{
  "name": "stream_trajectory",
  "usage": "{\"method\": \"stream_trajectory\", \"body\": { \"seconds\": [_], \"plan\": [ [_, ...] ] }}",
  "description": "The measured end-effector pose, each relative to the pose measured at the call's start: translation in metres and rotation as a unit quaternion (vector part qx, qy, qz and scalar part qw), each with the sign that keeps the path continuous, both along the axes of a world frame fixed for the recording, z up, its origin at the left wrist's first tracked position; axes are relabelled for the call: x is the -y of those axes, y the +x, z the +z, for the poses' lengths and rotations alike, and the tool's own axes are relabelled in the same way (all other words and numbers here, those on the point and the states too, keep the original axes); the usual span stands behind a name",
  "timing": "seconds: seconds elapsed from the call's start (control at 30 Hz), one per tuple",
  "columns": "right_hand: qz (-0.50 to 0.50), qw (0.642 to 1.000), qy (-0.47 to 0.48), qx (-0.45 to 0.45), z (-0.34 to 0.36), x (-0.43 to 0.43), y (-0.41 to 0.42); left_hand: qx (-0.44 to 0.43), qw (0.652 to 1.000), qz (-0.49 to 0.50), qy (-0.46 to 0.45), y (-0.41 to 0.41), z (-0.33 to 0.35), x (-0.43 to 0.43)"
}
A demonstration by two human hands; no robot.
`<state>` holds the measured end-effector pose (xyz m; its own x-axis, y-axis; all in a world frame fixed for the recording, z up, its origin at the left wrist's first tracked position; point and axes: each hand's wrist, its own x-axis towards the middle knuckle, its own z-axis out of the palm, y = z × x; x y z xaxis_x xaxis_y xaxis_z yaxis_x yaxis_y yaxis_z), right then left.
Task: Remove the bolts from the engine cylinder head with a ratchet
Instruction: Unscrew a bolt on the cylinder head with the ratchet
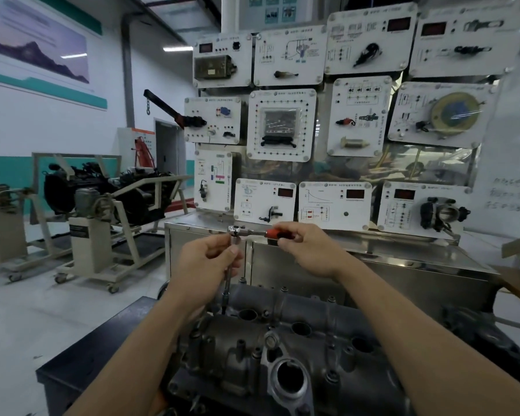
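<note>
Leftward, open floor (pixel 42 310) lay beyond the bench (pixel 87 355) edge. My left hand (pixel 210 259) pinched the slim steel extension bar (pixel 227 280) reaching down to the rough grey cylinder head (pixel 237 349) at lower centre; my right hand (pixel 306 250) curled round the red handle of the ratchet (pixel 252 233), near the steel cabinet (pixel 388 265).

The cylinder head (pixel 282 349) lies on a table (pixel 81 364), before a panel board (pixel 336 121), engine stands (pixel 96 223) at left.

The ratchet (pixel 252 233) has a glossy chromed metal head and a red-and-black handle that looks like plastic. Its extension bar (pixel 227 280) is smooth bright metal. The cylinder head (pixel 237 346) is dull grey cast metal, rough. The cabinet (pixel 373 274) behind is sheet metal with a soft sheen. The worktop (pixel 81 355) is matt black.
</note>
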<state>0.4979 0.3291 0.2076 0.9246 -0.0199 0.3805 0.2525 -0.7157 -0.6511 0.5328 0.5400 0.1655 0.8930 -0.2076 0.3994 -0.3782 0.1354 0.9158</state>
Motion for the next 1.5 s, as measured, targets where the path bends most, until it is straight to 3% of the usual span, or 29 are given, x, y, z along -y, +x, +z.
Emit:
{"method": "stream_trajectory", "body": {
  "seconds": [0.17,0.27,0.37,0.43,0.57,0.73,0.9,1.03,1.2,1.37,1.5],
  "plan": [
    [0.044,0.982,0.181,0.015,0.006,0.008,-0.016,0.038,0.996,0.075,0.017,0.002,-0.004,0.006],
    [0.175,0.950,0.255,-0.031,0.010,0.009,-0.025,0.054,0.992,0.113,0.026,0.004,-0.004,0.010],
    [0.323,0.895,0.285,-0.117,0.010,-0.003,-0.030,0.060,0.989,0.129,0.033,0.005,-0.004,0.012],
    [0.369,0.870,0.295,-0.140,0.011,-0.008,-0.031,0.057,0.990,0.124,0.021,0.004,-0.004,0.012],
    [0.344,0.868,0.335,-0.124,0.011,0.003,-0.032,0.029,0.994,0.102,-0.014,0.004,-0.004,0.007],
    [0.232,0.871,0.423,-0.088,0.007,0.026,-0.026,-0.011,0.996,0.067,-0.055,0.004,-0.003,0.003],
    [0.014,0.961,0.277,0.006,-0.006,0.012,-0.003,0.005,0.999,0.040,-0.012,0.001,-0.002,0.004],
    [-0.014,0.978,0.203,0.048,-0.006,0.004,0.002,0.000,1.000,0.016,-0.016,0.002,-0.003,-0.001],
    [-0.046,0.983,0.170,0.042,-0.004,0.008,-0.007,0.030,0.998,-0.006,0.047,0.001,-0.002,-0.002],
    [0.013,0.988,0.127,0.083,0.012,0.012,-0.030,0.055,0.994,0.088,0.037,0.002,-0.005,0.002],
    [0.143,0.981,0.111,0.064,0.033,0.000,-0.049,0.056,0.989,0.131,0.039,-0.002,-0.002,0.006]
  ]
}}
